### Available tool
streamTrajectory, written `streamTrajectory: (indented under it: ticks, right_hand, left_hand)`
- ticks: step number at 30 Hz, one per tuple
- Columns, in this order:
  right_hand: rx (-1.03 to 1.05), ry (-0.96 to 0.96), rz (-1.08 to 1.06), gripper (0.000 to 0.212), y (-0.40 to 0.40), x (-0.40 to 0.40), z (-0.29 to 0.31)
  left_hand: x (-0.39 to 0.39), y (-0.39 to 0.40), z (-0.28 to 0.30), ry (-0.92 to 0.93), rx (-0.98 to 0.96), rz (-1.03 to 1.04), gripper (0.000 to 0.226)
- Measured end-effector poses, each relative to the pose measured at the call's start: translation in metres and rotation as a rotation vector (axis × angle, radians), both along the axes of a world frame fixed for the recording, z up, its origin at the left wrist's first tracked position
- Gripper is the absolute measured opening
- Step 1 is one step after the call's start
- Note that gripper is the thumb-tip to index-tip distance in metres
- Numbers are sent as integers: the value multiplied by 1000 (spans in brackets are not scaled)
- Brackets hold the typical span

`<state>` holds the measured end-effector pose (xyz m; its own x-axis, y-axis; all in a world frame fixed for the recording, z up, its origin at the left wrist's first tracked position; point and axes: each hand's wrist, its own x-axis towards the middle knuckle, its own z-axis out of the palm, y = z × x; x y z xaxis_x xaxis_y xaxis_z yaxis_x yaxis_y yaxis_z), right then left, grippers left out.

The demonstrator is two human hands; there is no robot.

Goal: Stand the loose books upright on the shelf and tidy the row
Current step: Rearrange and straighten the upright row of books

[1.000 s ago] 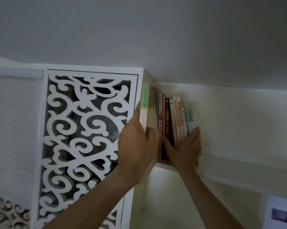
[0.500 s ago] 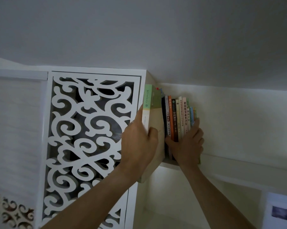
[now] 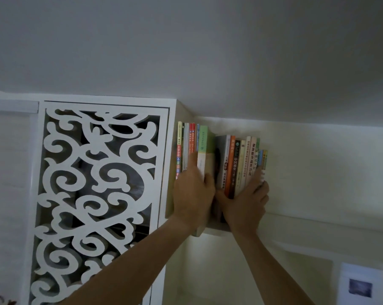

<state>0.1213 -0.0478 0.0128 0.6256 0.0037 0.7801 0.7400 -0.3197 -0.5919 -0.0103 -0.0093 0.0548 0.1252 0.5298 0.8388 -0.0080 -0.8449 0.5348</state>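
The carved panel [image 3: 98, 194] is white, cut through in curling scroll shapes with dark gaps behind. Among the upright books, one spine [image 3: 202, 148] is pale green above and cream below, another [image 3: 230, 166] is orange, one [image 3: 236, 168] is black, two [image 3: 192, 137] are red, and several to the right are cream. The shelf [image 3: 217, 231] and wall [image 3: 329, 161] are off-white; the ceiling [image 3: 208, 51] is grey.

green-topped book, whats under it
The left hand covers the green-topped book lower down, so whatever supports its bottom edge is hidden. The shelf edge shows just right.
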Motion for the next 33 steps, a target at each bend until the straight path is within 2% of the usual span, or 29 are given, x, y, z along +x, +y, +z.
streamTrajectory:
  ticks: [6,9,13,19,25,29,33]
  right_hand:
    - [-16,-24,-29,126,1,1,-7]
    - [-42,-32,-21,122,1,3,-9]
    - [-66,-63,11,117,2,7,-14]
    - [-87,-98,40,115,3,5,-15]
    - [-86,-108,45,113,2,3,-15]
    - [-96,-115,83,113,0,7,-17]
    - [-95,-105,122,114,-1,9,-18]
  left_hand:
    - [27,13,-9,-33,-62,19,43]
    - [37,18,-14,2,-45,-124,43]
    - [31,24,-34,228,-69,-442,70]
    - [14,30,-35,373,-132,-663,89]
    - [14,29,-34,372,-115,-616,83]
    - [20,19,-39,280,-68,-414,61]
    - [9,2,-26,203,-127,-221,36]
